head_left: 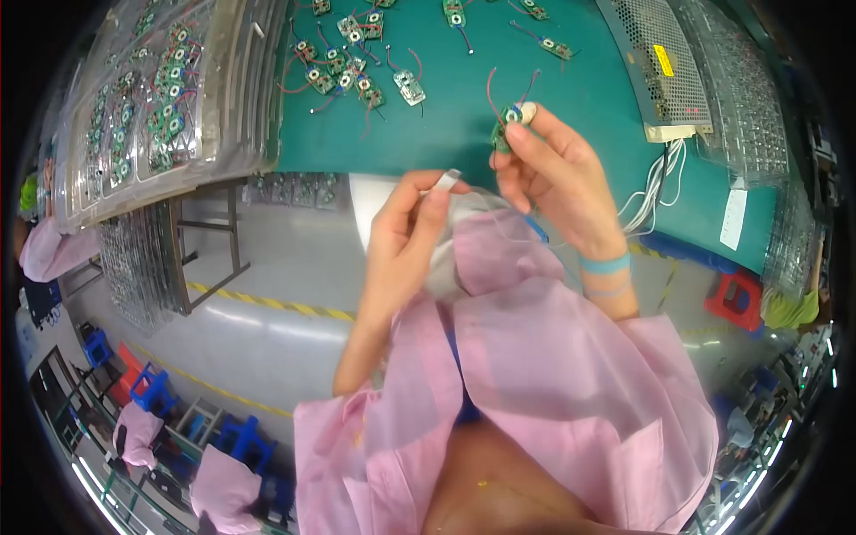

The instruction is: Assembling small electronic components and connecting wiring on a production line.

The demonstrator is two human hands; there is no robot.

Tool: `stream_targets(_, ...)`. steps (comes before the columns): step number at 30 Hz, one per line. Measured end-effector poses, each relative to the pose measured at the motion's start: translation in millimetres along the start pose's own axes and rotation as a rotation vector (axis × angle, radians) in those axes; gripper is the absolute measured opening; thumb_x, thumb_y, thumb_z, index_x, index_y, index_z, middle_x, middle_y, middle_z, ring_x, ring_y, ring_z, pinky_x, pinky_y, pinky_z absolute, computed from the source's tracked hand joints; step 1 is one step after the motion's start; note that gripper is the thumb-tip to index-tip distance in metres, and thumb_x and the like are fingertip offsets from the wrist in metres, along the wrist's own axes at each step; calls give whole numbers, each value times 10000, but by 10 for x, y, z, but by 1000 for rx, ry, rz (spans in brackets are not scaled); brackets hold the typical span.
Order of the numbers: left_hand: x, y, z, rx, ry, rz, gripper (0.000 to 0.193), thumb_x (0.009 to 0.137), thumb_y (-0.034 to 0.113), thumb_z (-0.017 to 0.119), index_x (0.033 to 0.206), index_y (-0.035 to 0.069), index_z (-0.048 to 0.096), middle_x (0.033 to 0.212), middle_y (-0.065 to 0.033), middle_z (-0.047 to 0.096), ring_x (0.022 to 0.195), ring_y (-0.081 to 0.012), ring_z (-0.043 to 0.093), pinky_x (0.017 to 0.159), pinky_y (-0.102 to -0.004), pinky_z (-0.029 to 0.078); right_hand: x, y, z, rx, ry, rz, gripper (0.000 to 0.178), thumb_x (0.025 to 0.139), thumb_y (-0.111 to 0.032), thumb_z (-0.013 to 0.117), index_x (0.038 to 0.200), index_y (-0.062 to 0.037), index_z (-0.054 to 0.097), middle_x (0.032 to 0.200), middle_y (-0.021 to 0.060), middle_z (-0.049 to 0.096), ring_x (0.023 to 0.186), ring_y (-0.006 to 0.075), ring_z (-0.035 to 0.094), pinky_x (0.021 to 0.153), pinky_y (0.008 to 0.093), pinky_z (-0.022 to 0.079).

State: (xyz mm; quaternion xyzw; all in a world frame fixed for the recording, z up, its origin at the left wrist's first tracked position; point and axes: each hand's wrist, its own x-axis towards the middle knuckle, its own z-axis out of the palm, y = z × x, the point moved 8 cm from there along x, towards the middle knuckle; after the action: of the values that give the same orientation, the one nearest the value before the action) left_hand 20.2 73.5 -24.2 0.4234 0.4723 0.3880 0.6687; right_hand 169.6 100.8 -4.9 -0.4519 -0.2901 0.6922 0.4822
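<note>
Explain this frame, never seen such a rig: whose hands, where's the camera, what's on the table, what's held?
No robot here: these are a person's bare hands. The one picture comes from a wide fisheye camera on that person's head, looking down, so straight edges bend near the rim.

The right hand pinches a small green circuit board with thin wires. The left hand has thumb and forefinger together; the whitish bit at their tips is too small to identify.

On the green tabletop lie more wired boards, mostly toward the upper left. Clear plastic trays with boards stand at left; a perforated metal box with cables sits at right.
</note>
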Motion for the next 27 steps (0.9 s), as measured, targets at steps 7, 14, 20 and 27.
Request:
stream_targets(7,-36,173,220,97,-51,159,197,950,139,477,1084,17,554,941,-32,619,681,-62,445,613,-179,349,-191,142,210,282,-122,141,182,943,-127,476,1076,-16,533,676,27,547,440,94,427,372,183,294)
stream_targets(14,-96,162,229,106,-21,193,193,950,143,476,1071,16,558,862,-24,604,670,-69,442,606,-191,350,-256,198,202,413,-101,196,186,941,-129,481,1072,-9,535,656,15,523,438,90,412,368,182,279)
stream_targets(20,-143,224,258,151,4,224,186,946,140,479,1050,12,565,823,-21,589,662,-83,445,601,-209,361,-298,180,198,358,-114,177,184,939,-138,491,1067,-14,535,648,12,510,450,90,416,371,185,282)
stream_targets(27,-195,267,217,407,3,297,175,940,136,487,1018,6,573,821,-28,589,657,-103,449,609,-226,376,-342,193,240,212,-166,97,158,948,-176,499,1001,-32,535,682,29,532,511,105,472,462,203,355)
